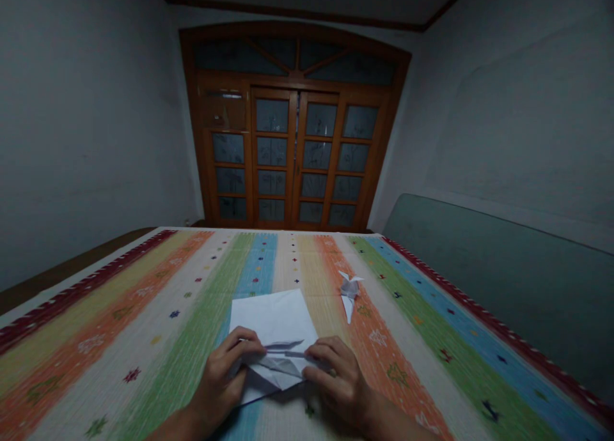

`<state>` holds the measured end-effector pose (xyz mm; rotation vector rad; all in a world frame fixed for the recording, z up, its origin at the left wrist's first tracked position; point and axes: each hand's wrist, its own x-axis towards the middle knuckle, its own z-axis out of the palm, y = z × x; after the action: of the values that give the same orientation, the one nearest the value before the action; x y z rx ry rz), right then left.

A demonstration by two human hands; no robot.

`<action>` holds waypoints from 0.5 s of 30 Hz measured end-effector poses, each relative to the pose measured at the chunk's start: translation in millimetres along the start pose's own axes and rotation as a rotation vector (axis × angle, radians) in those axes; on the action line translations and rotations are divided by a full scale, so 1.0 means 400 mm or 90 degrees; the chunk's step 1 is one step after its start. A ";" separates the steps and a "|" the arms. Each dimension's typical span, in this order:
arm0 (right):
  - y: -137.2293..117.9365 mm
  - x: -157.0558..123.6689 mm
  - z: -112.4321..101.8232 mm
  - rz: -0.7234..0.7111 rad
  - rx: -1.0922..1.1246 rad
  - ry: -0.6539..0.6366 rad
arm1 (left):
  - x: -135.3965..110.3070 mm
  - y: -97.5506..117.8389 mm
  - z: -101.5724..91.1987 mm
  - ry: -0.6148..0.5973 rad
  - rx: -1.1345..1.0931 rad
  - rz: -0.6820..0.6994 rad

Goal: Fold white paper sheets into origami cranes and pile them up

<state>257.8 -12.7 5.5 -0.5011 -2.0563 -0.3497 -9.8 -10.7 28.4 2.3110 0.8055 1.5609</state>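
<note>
A piece of folded white paper point(281, 372) is held between my two hands, with creased flaps showing in its middle. My left hand point(225, 371) grips its left edge, fingers on top and thumb underneath or in front. At the right edge, my right hand point(338, 374) pinches the paper between thumb and fingers. Under and behind it lies a flat white sheet point(273, 316), its far corners visible. Beyond my right hand, a small folded paper figure point(350, 291) with pointed ends rests on an orange stripe.
A striped, multicoloured cloth point(192, 339) covers the table. To the right stands a pale green panel or backrest point(503, 268) along the wall. Wooden doors with glass panes point(297, 153) close off the far side of the room.
</note>
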 end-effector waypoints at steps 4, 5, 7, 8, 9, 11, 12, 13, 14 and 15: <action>-0.003 0.002 0.002 0.021 0.006 -0.005 | 0.001 0.003 0.000 -0.006 0.016 0.014; -0.004 0.004 0.001 0.034 0.021 -0.017 | 0.001 0.003 0.000 -0.006 0.019 0.017; -0.007 0.009 -0.003 0.068 0.059 -0.050 | 0.001 0.004 0.000 -0.004 0.023 0.023; -0.008 0.012 -0.006 0.083 0.076 -0.063 | 0.000 0.004 -0.001 -0.003 0.024 0.023; -0.009 0.014 -0.010 0.094 0.087 -0.073 | 0.000 0.004 -0.001 -0.001 0.025 0.020; -0.008 0.016 -0.017 0.106 0.092 -0.086 | 0.000 0.004 -0.001 0.001 0.022 0.014; -0.007 0.016 -0.020 0.109 0.089 -0.093 | 0.000 0.004 -0.001 0.002 0.020 0.011; -0.006 0.016 -0.021 0.107 0.086 -0.100 | 0.000 0.004 -0.001 0.003 0.019 0.008; -0.005 0.016 -0.022 0.104 0.082 -0.110 | 0.001 0.005 -0.001 0.004 0.017 0.008; -0.004 0.015 -0.021 0.100 0.079 -0.120 | 0.001 0.005 0.000 0.003 0.014 0.009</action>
<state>260.5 -16.5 15.0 -0.6344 -2.1878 -0.0822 -9.0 -12.0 29.7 2.3339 0.8143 1.5721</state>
